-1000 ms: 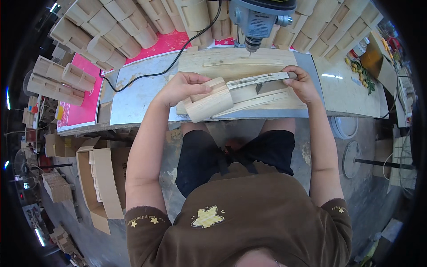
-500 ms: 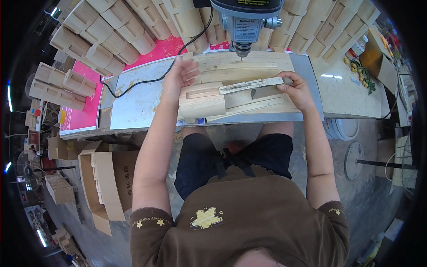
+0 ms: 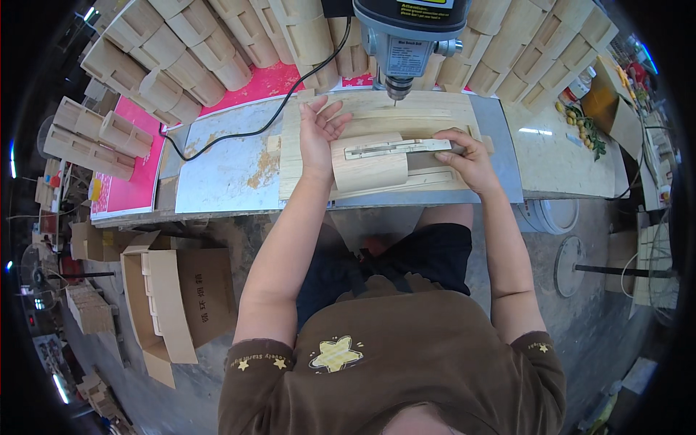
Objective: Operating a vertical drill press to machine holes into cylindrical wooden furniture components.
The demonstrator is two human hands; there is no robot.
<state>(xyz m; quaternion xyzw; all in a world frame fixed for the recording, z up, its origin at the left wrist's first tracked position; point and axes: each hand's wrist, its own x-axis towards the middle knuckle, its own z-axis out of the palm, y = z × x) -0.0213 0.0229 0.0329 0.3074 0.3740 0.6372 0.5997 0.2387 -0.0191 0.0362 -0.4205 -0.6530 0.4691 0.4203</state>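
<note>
Since half a second ago, the curved wooden piece point(image 3: 370, 163) has slid further in under the drill press point(image 3: 406, 36), and the left hand point(image 3: 319, 134) has moved with it, now lying closer to the drill bit point(image 3: 396, 94).

At the far left, stacks of finished curved wooden pieces point(image 3: 109, 130) lie on a pink sheet point(image 3: 130, 188). Below the bench, an open cardboard box point(image 3: 174, 297) stands on the floor. A black power cord point(image 3: 254, 127) snakes across the grey metal bench top point(image 3: 225, 174) toward the machine.

The left hand rests flat, fingers spread and extended, pressing on the left end of the curved wooden piece and on the pale wooden base board point(image 3: 304, 181) under it. It is not wrapped around anything.

The curved wooden piece lies on the base board in the middle of the bench, directly in front of the person and just below the drill bit. A narrow slotted strip point(image 3: 395, 148) runs along its top.

The right hand point(image 3: 467, 156) is curled, fingers bent down over the right end of that strip, gripping it against the board.

More curved wooden pieces are stacked behind the machine. To the right, a white bucket point(image 3: 551, 214) sits under the bench edge, and an orange box point(image 3: 602, 101) stands on the pale table top point(image 3: 558, 159) beyond.
</note>
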